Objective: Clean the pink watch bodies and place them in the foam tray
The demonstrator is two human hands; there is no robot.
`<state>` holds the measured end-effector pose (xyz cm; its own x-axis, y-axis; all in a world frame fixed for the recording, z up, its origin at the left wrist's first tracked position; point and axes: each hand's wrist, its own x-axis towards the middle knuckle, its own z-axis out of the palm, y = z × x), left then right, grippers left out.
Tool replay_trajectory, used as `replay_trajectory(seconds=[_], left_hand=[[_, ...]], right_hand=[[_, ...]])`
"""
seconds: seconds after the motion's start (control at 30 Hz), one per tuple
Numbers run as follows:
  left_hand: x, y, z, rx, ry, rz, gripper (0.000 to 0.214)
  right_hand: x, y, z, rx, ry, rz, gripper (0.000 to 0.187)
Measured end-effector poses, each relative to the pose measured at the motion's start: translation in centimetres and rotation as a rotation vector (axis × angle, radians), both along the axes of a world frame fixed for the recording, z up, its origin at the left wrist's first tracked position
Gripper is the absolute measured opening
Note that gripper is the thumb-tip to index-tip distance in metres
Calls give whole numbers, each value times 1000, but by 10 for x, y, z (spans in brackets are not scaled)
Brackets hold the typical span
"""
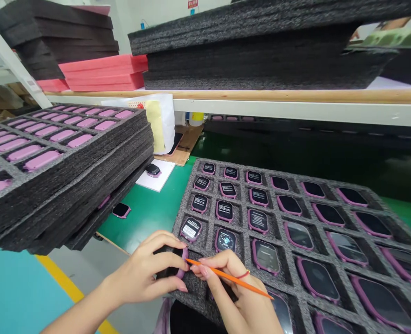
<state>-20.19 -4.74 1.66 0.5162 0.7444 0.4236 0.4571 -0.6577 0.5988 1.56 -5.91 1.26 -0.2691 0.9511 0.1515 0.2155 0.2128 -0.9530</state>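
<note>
Held on edge in my left hand (155, 264) is a smartwatch body (183, 264) with a purple case, gripped between the fingers and thumb over the near left corner of the foam tray (208, 227). Pinched in my right hand (236, 287) is a thin orange plastic stick (233, 278). Its left tip meets the side of the purple case. Around my hands, the tray's pockets hold several more purple watch bodies, screens up. One beside my right hand shows a lit dial (226, 240); another lit watch (191, 228) sits just beyond my left fingers.
At the left rises a stack of black foam trays (122, 157) with purple watch bodies on top. A loose watch (121, 210) lies on the green table (150, 204), another on a white pad (162, 181). A shelf edge (261, 104) with foam blocks crosses above.
</note>
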Motion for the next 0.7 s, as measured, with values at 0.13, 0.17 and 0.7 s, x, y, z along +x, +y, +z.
replay_trajectory(seconds=[0.13, 0.17, 0.7], left_hand=[[2, 0, 2, -68, -65, 40, 43], [2, 0, 2, -84, -66, 53, 48], [15, 54, 39, -69, 234, -49, 16]], right_hand=[[-4, -2, 0, -43, 43, -41, 33], [-4, -2, 0, -45, 47, -43, 34], [5, -1, -2, 82, -65, 48, 24]])
